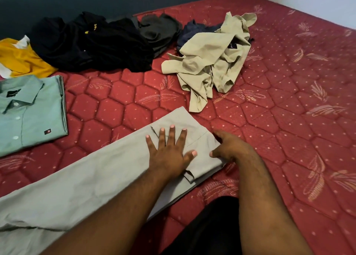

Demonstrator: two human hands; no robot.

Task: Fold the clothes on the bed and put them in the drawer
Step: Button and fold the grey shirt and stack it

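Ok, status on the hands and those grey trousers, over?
Left hand flat on grey trousers. Right hand gripping the waistband end. Beige shirt crumpled beyond, unfolded. Nothing in the way.

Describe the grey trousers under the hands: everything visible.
The grey trousers are pale grey-green woven cloth, laid flat and lengthwise across the red mattress, waistband end at right, legs running off the lower left. A pocket slit and belt loops show. The left hand presses flat on them; the right hand pinches the waistband edge.
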